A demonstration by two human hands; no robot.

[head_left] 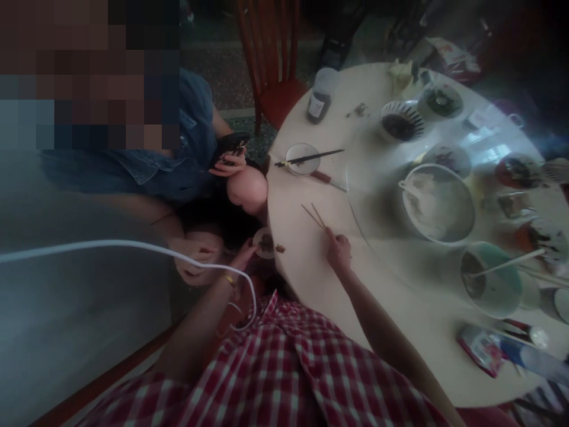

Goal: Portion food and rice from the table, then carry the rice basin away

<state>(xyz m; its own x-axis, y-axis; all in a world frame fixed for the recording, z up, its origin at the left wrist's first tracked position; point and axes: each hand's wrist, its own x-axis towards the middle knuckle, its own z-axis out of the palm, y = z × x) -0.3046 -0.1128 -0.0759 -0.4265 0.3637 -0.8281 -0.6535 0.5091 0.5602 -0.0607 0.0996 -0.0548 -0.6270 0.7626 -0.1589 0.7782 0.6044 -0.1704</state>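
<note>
My left hand (245, 254) is closed on the side of a small bowl (262, 233) at the table's near left edge. Some dark food shows inside the bowl, and a brown scrap of food (280, 248) lies on the tabletop beside it. Over the table, my right hand (339, 252) grips a pair of wooden chopsticks (315, 217), their tips slightly apart and pointing away to the upper left. Nothing is visible between the tips. Beyond them sits a white bowl (303, 169) with dark chopsticks (326, 155) laid across it.
A person in a blue denim shirt (186, 172) sits at the left with a phone (231, 144). On the round table (306, 267) stand a large pot (457, 207), a green container (498, 290), a jar (320, 98) and several dishes. A white cable (133, 242) crosses the left side.
</note>
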